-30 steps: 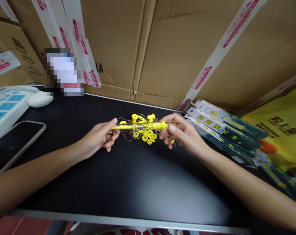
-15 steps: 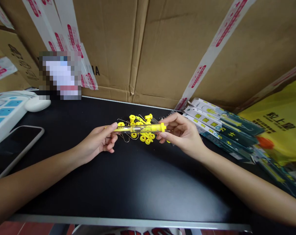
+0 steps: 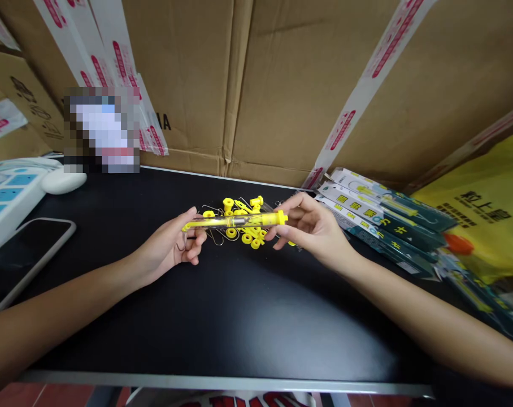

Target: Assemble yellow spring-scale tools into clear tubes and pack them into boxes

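A slim yellow and clear tube tool (image 3: 235,221) lies level between my two hands, a little above the black table (image 3: 222,305). My left hand (image 3: 172,246) pinches its thin left end with curled fingers. My right hand (image 3: 309,226) grips the yellow-capped right end. Under the tool sits a heap of small yellow plastic rings and caps (image 3: 243,229) mixed with thin wire clips (image 3: 216,237).
Flat dark-green packaged cards (image 3: 379,220) fan out at the right, beside a yellow plastic bag (image 3: 481,209). A phone (image 3: 27,249), a white power strip (image 3: 6,195) and a white mouse-like object (image 3: 64,180) lie at the left. Taped cardboard boxes (image 3: 260,85) wall the back.
The view has shifted slightly. Both hands keep hold of the tool; its left tip now sticks out a bit past my left fingers.
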A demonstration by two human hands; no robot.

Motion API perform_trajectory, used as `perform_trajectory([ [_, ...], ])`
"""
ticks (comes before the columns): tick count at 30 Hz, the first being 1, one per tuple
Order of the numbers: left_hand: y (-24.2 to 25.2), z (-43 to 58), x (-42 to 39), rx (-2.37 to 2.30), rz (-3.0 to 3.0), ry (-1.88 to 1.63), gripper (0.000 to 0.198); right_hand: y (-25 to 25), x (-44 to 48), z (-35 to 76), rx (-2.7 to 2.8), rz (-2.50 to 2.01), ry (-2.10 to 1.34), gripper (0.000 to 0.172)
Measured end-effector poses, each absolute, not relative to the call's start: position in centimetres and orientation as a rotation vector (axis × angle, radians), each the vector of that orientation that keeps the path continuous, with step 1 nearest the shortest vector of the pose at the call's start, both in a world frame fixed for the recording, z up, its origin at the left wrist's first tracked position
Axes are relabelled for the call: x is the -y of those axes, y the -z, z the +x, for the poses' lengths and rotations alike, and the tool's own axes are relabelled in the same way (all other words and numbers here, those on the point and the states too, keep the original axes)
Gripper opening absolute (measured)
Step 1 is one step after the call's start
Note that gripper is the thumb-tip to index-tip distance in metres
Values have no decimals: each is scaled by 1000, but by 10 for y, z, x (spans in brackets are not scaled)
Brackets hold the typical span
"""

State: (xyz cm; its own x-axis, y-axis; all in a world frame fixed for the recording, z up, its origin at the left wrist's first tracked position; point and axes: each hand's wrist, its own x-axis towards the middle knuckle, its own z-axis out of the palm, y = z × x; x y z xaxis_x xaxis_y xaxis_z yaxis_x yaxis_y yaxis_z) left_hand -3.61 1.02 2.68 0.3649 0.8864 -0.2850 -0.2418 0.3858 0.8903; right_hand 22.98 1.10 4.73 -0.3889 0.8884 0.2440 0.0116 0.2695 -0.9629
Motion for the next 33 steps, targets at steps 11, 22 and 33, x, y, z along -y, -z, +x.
perform_trajectory([
  [11,-29,-37,-9,-842,908,-750,10,-41,-23,234,1537,-878,-1360,31],
  [22,-22,-39,-9,-879,967,-769,21,-44,-32,242,1559,-868,-1357,36],
  [33,-24,-38,-9,-893,1004,-802,21,-48,-31,246,1635,-846,-1280,31],
])
